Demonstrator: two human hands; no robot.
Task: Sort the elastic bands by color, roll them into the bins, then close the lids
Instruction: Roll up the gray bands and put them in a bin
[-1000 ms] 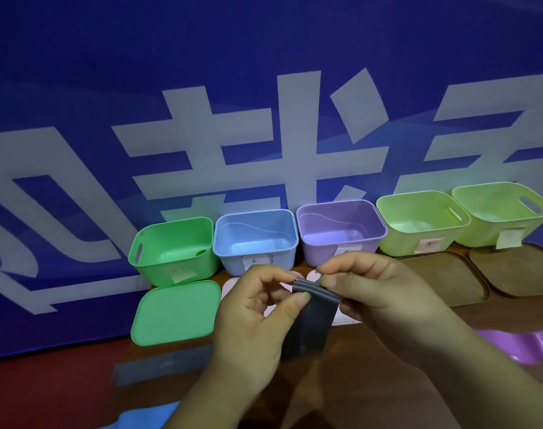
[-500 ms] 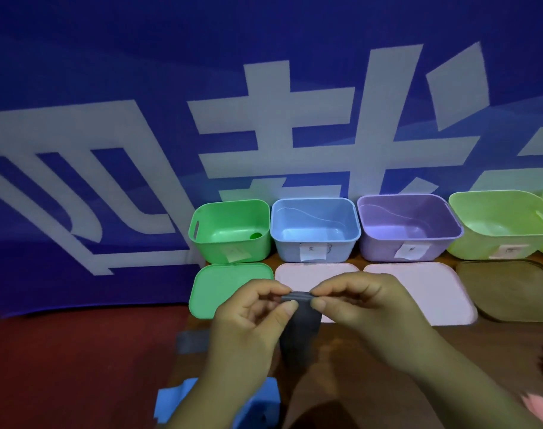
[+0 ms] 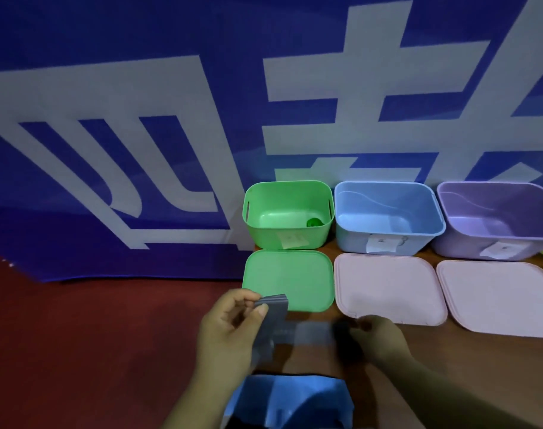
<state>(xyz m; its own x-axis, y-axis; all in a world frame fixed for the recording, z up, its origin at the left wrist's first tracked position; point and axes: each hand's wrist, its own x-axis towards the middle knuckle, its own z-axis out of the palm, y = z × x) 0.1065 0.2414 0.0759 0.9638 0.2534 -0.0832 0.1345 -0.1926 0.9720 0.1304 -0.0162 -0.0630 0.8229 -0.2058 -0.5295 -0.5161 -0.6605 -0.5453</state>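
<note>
I pinch the folded top of the grey band [image 3: 271,320] between the thumb and fingers of my left hand [image 3: 230,329], just above the near edge of the green lid [image 3: 290,277]. Holding it there should keep its layers stacked for rolling. To the right, my right hand [image 3: 380,335] reaches a blurred grey strip [image 3: 307,332] on the table [image 3: 468,366]; I cannot tell whether it grips. Farther off, the green bin [image 3: 287,236], blue bin [image 3: 387,239] and purple bin [image 3: 468,243] stand open, ready for rolls.

Banner [image 3: 109,88]: large white characters, cropped; bin labels [image 3: 381,244] illegible.
</note>
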